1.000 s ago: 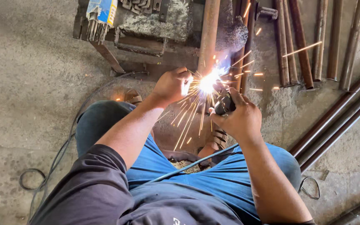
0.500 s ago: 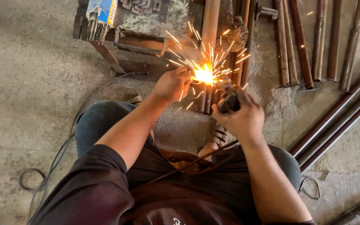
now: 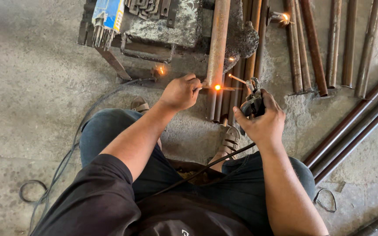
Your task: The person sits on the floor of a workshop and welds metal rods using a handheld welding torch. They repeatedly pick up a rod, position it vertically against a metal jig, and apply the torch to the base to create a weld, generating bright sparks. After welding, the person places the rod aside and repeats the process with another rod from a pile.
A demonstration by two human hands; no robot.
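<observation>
My left hand (image 3: 180, 91) pinches a thin metal rod (image 3: 224, 88) and holds it across a rusty pipe (image 3: 217, 48) lying on the floor. A small orange glowing spot (image 3: 217, 87) sits where the rod meets the pipe. My right hand (image 3: 261, 120) grips a black welding electrode holder (image 3: 253, 101), whose short electrode (image 3: 238, 79) has a glowing tip and points toward the spot from a little to its right. A black cable (image 3: 206, 168) runs back from the holder across my lap. I am squatting, with sandalled feet below the pipes.
Several rusty pipes (image 3: 311, 43) lie side by side on the concrete floor, more at the right (image 3: 351, 126). A metal stand (image 3: 154, 30) with a blue box of rods (image 3: 108, 17) stands at the top left. A coiled cable (image 3: 31, 192) lies at the lower left.
The bright arc and shower of sparks have stopped; only a small orange glow is left. My right hand has drawn the holder slightly back from the joint. The left hand has hardly moved.
</observation>
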